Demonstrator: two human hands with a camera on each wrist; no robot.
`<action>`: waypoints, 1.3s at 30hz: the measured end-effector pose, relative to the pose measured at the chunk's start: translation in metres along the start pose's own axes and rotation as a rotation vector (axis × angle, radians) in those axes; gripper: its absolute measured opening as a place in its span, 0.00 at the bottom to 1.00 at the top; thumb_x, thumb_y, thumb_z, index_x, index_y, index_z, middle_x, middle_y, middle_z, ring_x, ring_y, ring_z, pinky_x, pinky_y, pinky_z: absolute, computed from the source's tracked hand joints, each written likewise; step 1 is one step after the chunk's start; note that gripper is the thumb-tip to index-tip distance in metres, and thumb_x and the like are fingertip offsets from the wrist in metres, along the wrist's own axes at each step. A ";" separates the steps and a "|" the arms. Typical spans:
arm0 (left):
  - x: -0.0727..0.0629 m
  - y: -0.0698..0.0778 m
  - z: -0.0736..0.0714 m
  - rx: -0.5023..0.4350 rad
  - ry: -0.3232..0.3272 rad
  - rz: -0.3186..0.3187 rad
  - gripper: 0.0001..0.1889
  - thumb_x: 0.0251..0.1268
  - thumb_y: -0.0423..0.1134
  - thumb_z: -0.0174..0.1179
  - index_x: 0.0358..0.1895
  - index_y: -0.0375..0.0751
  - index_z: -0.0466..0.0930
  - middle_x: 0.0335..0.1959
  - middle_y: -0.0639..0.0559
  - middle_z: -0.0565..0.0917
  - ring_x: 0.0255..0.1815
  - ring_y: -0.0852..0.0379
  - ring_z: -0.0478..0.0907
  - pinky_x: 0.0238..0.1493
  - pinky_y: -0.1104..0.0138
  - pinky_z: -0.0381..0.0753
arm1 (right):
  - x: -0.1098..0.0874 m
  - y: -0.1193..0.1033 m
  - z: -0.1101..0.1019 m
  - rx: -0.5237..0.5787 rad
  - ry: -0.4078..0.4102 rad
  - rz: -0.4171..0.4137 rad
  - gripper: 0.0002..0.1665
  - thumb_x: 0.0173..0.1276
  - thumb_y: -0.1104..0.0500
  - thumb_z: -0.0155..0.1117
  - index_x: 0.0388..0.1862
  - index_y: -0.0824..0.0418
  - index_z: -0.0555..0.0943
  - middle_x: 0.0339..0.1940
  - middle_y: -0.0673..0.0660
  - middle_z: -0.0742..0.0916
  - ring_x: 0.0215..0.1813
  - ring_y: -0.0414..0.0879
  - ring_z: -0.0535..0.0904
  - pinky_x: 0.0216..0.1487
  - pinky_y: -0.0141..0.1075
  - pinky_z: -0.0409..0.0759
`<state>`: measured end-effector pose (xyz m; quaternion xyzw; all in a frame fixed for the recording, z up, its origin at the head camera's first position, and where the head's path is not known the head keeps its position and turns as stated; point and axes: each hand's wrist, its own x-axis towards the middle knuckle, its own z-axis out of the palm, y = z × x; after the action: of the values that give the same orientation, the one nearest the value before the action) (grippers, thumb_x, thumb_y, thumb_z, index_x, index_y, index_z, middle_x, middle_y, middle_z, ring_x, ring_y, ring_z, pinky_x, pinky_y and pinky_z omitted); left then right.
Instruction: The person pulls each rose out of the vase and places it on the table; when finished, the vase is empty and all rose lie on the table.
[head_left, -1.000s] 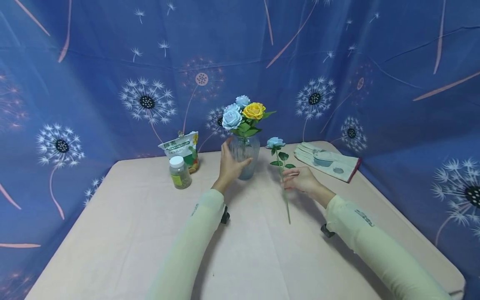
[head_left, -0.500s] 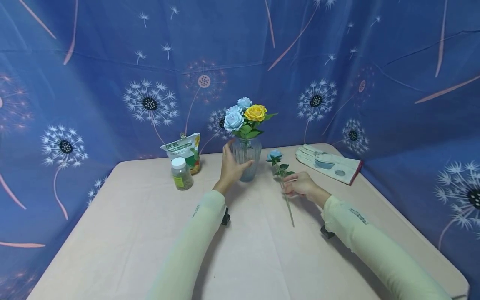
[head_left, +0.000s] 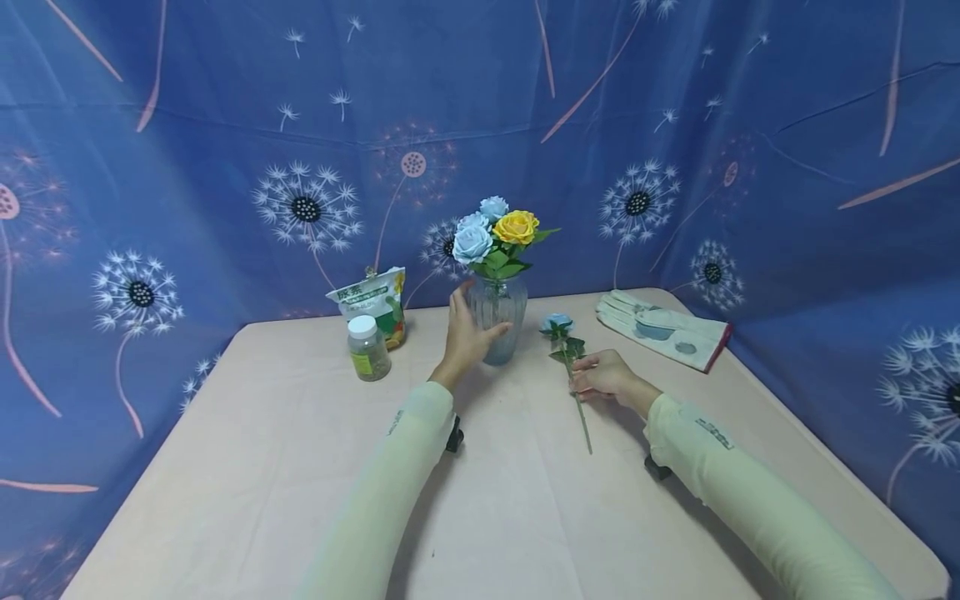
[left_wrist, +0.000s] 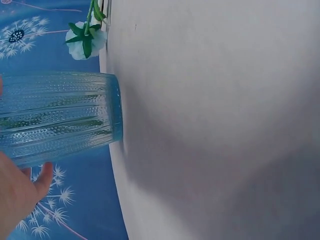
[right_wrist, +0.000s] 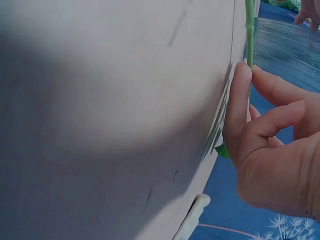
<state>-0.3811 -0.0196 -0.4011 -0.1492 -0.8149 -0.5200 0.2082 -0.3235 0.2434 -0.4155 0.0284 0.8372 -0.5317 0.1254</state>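
A ribbed clear glass vase (head_left: 504,317) stands upright near the back of the table, bearing several light blue roses (head_left: 472,243) and a yellow rose (head_left: 516,227). My left hand (head_left: 467,337) holds its left side, thumb across the front and fingers toward the back. In the left wrist view the thumb side of the left hand (left_wrist: 17,195) lies along the vase (left_wrist: 60,117). To the right, my right hand (head_left: 609,379) pinches the stem of a single blue rose (head_left: 557,325), whose head leans toward the back. The right wrist view shows fingertips meeting on the green stem (right_wrist: 250,30).
Left of the vase are a white-capped jar (head_left: 367,350) and an upright printed pouch (head_left: 386,308). A pair of pale work gloves (head_left: 667,329) lies at the back right. A blue dandelion-print curtain (head_left: 517,100) hangs behind the pink-covered table (head_left: 262,467).
The single blue rose's head has dipped lower, and its stem has tilted away in my right hand. My left hand keeps its hold on the vase. The head view has shifted slightly.
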 end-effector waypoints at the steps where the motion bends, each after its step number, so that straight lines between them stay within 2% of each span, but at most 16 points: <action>1: 0.000 0.000 0.000 -0.001 -0.002 0.002 0.52 0.52 0.50 0.76 0.76 0.52 0.49 0.70 0.44 0.61 0.73 0.44 0.61 0.70 0.51 0.65 | 0.000 0.001 -0.001 -0.007 0.004 -0.002 0.32 0.60 0.70 0.71 0.63 0.76 0.73 0.36 0.58 0.88 0.27 0.45 0.87 0.16 0.24 0.68; 3: 0.000 0.001 0.001 -0.001 -0.005 0.003 0.52 0.52 0.51 0.76 0.76 0.52 0.49 0.70 0.44 0.61 0.73 0.44 0.61 0.70 0.50 0.65 | -0.001 0.002 -0.002 -0.012 0.012 -0.006 0.32 0.59 0.69 0.71 0.62 0.75 0.74 0.35 0.56 0.88 0.27 0.45 0.87 0.13 0.24 0.62; 4: 0.000 0.001 0.001 -0.001 -0.006 0.001 0.53 0.52 0.51 0.76 0.76 0.52 0.49 0.70 0.44 0.61 0.73 0.44 0.61 0.70 0.51 0.65 | -0.001 0.002 -0.002 -0.016 0.006 -0.014 0.32 0.60 0.69 0.71 0.62 0.76 0.74 0.35 0.57 0.88 0.27 0.45 0.87 0.13 0.23 0.62; 7: 0.000 0.002 0.001 -0.004 -0.008 -0.006 0.53 0.51 0.52 0.76 0.76 0.53 0.48 0.70 0.45 0.61 0.73 0.44 0.62 0.71 0.51 0.65 | -0.002 0.001 -0.002 -0.008 -0.010 -0.026 0.32 0.60 0.70 0.71 0.62 0.78 0.73 0.39 0.64 0.88 0.27 0.46 0.88 0.17 0.24 0.72; 9: 0.000 0.001 0.000 -0.006 -0.009 -0.010 0.53 0.51 0.52 0.76 0.76 0.53 0.48 0.70 0.45 0.61 0.73 0.44 0.61 0.71 0.51 0.65 | -0.002 0.001 -0.001 0.004 -0.019 -0.036 0.32 0.59 0.71 0.71 0.62 0.79 0.72 0.51 0.70 0.85 0.29 0.47 0.88 0.24 0.28 0.81; 12: 0.001 0.002 -0.001 -0.010 -0.012 -0.014 0.53 0.51 0.52 0.76 0.76 0.51 0.48 0.71 0.45 0.60 0.73 0.44 0.61 0.71 0.51 0.64 | 0.000 0.000 -0.001 0.009 -0.020 -0.042 0.31 0.60 0.72 0.71 0.61 0.80 0.72 0.63 0.73 0.77 0.31 0.48 0.88 0.35 0.36 0.86; 14: 0.002 0.002 -0.001 -0.015 -0.016 -0.013 0.54 0.52 0.51 0.76 0.77 0.49 0.48 0.71 0.45 0.59 0.74 0.44 0.60 0.71 0.50 0.64 | 0.000 -0.002 -0.002 0.009 -0.011 -0.041 0.30 0.60 0.72 0.70 0.60 0.80 0.73 0.61 0.73 0.78 0.32 0.48 0.88 0.38 0.40 0.87; 17: 0.002 0.003 -0.002 -0.020 -0.023 -0.019 0.53 0.52 0.50 0.76 0.77 0.50 0.48 0.72 0.45 0.59 0.74 0.44 0.60 0.70 0.50 0.64 | -0.001 -0.006 -0.005 -0.017 0.016 -0.030 0.27 0.61 0.71 0.71 0.58 0.78 0.76 0.52 0.70 0.83 0.32 0.48 0.87 0.38 0.42 0.87; 19: 0.002 0.003 -0.002 -0.020 -0.025 -0.021 0.53 0.53 0.50 0.76 0.77 0.51 0.48 0.72 0.45 0.59 0.74 0.44 0.59 0.71 0.50 0.64 | -0.002 -0.010 -0.008 -0.066 0.043 -0.035 0.24 0.61 0.68 0.72 0.55 0.76 0.79 0.46 0.66 0.84 0.31 0.48 0.87 0.36 0.42 0.87; 23: 0.002 0.002 -0.001 -0.018 -0.025 -0.024 0.53 0.52 0.51 0.75 0.77 0.50 0.47 0.71 0.44 0.59 0.74 0.43 0.60 0.70 0.49 0.64 | -0.003 -0.017 -0.012 -0.147 0.094 -0.062 0.22 0.61 0.64 0.73 0.51 0.74 0.81 0.42 0.64 0.86 0.32 0.50 0.86 0.35 0.42 0.87; 26: 0.001 0.002 -0.002 -0.003 -0.033 -0.044 0.54 0.52 0.52 0.75 0.77 0.50 0.47 0.72 0.45 0.58 0.74 0.42 0.60 0.70 0.49 0.65 | -0.004 -0.025 -0.014 -0.135 0.094 -0.069 0.23 0.61 0.63 0.73 0.53 0.73 0.80 0.41 0.63 0.86 0.40 0.56 0.86 0.39 0.44 0.87; 27: 0.001 0.003 -0.002 0.005 -0.037 -0.051 0.54 0.52 0.52 0.75 0.77 0.50 0.47 0.72 0.45 0.58 0.74 0.42 0.60 0.70 0.49 0.65 | -0.005 -0.028 -0.015 -0.142 0.089 -0.075 0.24 0.62 0.62 0.72 0.54 0.73 0.79 0.41 0.64 0.87 0.41 0.58 0.86 0.37 0.46 0.86; 29: 0.001 0.003 -0.003 0.018 -0.041 -0.061 0.54 0.52 0.53 0.75 0.77 0.51 0.46 0.72 0.45 0.58 0.73 0.42 0.61 0.69 0.49 0.66 | -0.007 -0.034 -0.016 -0.143 0.087 -0.071 0.25 0.62 0.61 0.72 0.56 0.71 0.79 0.43 0.65 0.88 0.43 0.60 0.87 0.29 0.41 0.83; 31: 0.001 0.004 -0.003 0.030 -0.045 -0.065 0.54 0.52 0.53 0.75 0.77 0.53 0.46 0.72 0.45 0.58 0.73 0.41 0.61 0.68 0.48 0.67 | -0.009 -0.042 -0.016 -0.166 0.089 -0.081 0.25 0.63 0.59 0.71 0.57 0.67 0.80 0.45 0.65 0.88 0.41 0.59 0.88 0.22 0.35 0.72; 34: 0.001 0.005 -0.004 0.037 -0.046 -0.061 0.54 0.53 0.53 0.75 0.77 0.55 0.46 0.72 0.45 0.57 0.72 0.40 0.62 0.67 0.48 0.69 | -0.010 -0.052 -0.014 -0.167 0.098 -0.103 0.23 0.64 0.56 0.71 0.57 0.63 0.81 0.46 0.64 0.88 0.39 0.57 0.88 0.19 0.33 0.59; 39: 0.001 0.005 -0.005 0.054 -0.052 -0.051 0.54 0.52 0.55 0.75 0.76 0.58 0.45 0.71 0.44 0.58 0.70 0.40 0.64 0.66 0.48 0.70 | -0.009 -0.066 -0.005 -0.136 0.105 -0.167 0.19 0.66 0.55 0.70 0.53 0.63 0.83 0.44 0.65 0.88 0.35 0.53 0.88 0.17 0.32 0.67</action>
<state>-0.3791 -0.0221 -0.3948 -0.1364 -0.8373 -0.4989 0.1774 -0.3274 0.2200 -0.3525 -0.0223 0.8762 -0.4800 0.0380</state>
